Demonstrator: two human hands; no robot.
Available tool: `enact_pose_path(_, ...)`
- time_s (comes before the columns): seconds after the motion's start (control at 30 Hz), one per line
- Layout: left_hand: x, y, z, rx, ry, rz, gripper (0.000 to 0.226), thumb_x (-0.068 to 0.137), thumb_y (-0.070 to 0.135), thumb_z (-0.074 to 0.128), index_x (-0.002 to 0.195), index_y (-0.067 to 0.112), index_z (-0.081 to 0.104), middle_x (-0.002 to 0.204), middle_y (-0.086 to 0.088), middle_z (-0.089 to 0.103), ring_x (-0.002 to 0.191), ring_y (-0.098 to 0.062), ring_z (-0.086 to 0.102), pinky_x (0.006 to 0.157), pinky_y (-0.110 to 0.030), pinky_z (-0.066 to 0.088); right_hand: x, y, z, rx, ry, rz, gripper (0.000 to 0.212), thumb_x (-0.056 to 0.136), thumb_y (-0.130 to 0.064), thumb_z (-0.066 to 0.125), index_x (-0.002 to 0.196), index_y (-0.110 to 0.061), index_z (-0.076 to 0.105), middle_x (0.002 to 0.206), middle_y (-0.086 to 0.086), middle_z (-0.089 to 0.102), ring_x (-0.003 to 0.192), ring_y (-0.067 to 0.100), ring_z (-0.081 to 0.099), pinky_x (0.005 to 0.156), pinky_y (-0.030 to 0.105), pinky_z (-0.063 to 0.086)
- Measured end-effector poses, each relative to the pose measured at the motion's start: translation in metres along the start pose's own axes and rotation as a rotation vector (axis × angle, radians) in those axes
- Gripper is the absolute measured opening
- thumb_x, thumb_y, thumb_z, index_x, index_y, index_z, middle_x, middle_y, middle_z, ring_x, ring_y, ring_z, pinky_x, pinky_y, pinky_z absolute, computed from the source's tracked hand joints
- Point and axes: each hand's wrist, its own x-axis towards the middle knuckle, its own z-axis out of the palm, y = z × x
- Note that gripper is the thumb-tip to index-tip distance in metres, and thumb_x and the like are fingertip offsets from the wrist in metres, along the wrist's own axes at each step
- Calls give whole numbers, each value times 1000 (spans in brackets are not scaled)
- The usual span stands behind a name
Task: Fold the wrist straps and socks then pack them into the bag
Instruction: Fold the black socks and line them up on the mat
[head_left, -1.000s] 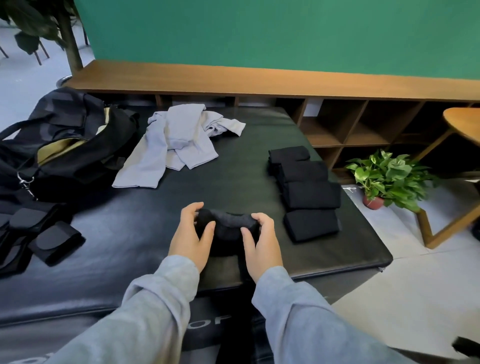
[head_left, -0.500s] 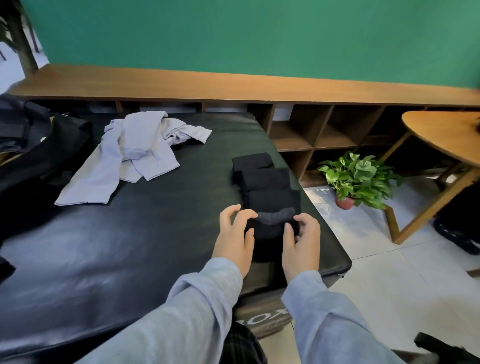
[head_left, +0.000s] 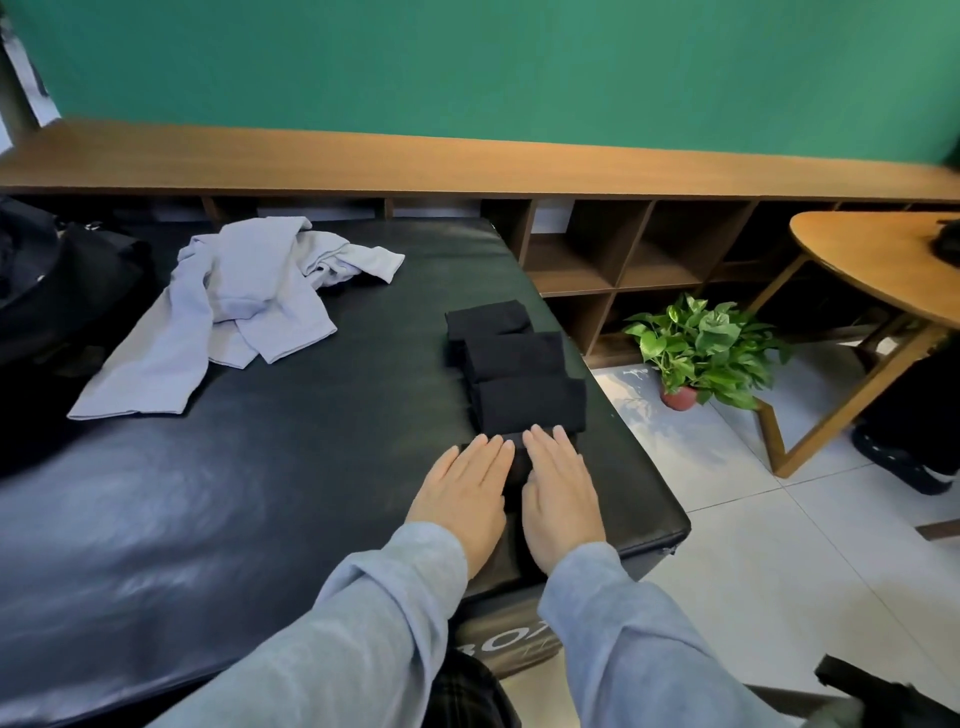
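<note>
Black mat (head_left: 260, 493): 4 folded socks (head_left: 530, 405), 2 hands.

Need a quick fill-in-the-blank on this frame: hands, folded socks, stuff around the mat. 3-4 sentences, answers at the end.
1. Both the left hand and the right hand lie ____ on a black folded sock.
2. Beyond the hands, ____ more folded black socks lie in a row on the black mat.
3. The potted plant stands on the ____.
4. The crumpled garment is light ____.

Answers: flat; three; floor; grey
</note>
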Motion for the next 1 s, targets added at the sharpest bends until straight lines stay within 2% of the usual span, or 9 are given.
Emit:
enact_pose_path(0.07,-4,-5,6,13,-9,8,59,100,30,26,148,27,-8,157,7,-8,143,-10,-10,114,-32,-7,-3,4,2,-34,-81,23,54,101,-21,25,152,-22,8,158,-13,0,144,5,-11,114,25,-8)
enact_pose_path(0.23,-9,-13,-1,44,-85,14,60,99,39,26,148,30,-8,156,11,-13,143,-8,-13,115,-40,-7,-4,1,-2,-132,-160,75,57,102,-35,19,151,-21,-6,157,-11,-13,142,5,-18,113,28,-13)
enact_pose_path(0.37,-15,-14,-6,32,-82,28,61,98,44,23,149,25,-7,156,11,-12,142,-7,-15,113,-40,-12,-1,-12,-10,-188,-189,136,60,101,-36,20,151,-16,-7,158,-4,-13,144,11,-17,116,32,-10)
enact_pose_path(0.43,-22,-17,-7,42,-49,48,64,92,50,6,149,24,-6,156,11,-11,138,-4,-22,110,-38,-17,-3,-21,-16,-192,-136,144,62,101,-33,25,151,-14,-5,159,-2,-11,144,14,-16,116,33,-10)
enact_pose_path(0.53,-36,-27,-7,24,-14,35,86,68,52,-16,149,24,-7,156,12,-12,127,-1,-29,105,-33,-20,-9,-34,-23,-162,-11,55,60,100,-26,31,152,-16,4,159,-5,-3,145,12,-13,114,28,-11)
enact_pose_path(0.63,-52,-43,-8,-8,-2,-44,72,83,52,-6,149,24,-6,155,12,-12,132,0,-24,109,-32,-16,-17,-49,-21,-94,7,-25,54,99,-22,35,150,-19,18,158,-7,10,145,9,-5,114,25,-9)
enact_pose_path(0.73,-67,-62,-8,-36,8,-131,70,85,52,-2,149,25,-3,156,13,-11,139,-2,-17,112,-33,-12,-24,-67,-11,-54,-1,-90,50,99,-21,36,147,-20,26,157,-8,17,145,8,0,115,23,-6)
enact_pose_path(0.83,-81,-83,-9,-37,-19,-235,58,99,42,20,149,26,-4,156,13,-12,142,-4,-13,115,-35,-9,-25,-88,4,-16,-48,-140,49,99,-21,36,147,-19,27,156,-8,18,145,7,2,115,22,-3)
enact_pose_path(1.0,-104,-117,-8,2,-53,-375,60,99,46,18,149,24,-7,155,10,-15,142,-8,-14,115,-38,-7,-26,-117,32,21,-196,-149,52,100,-27,34,150,-19,19,158,-7,10,146,9,-2,117,26,-1)
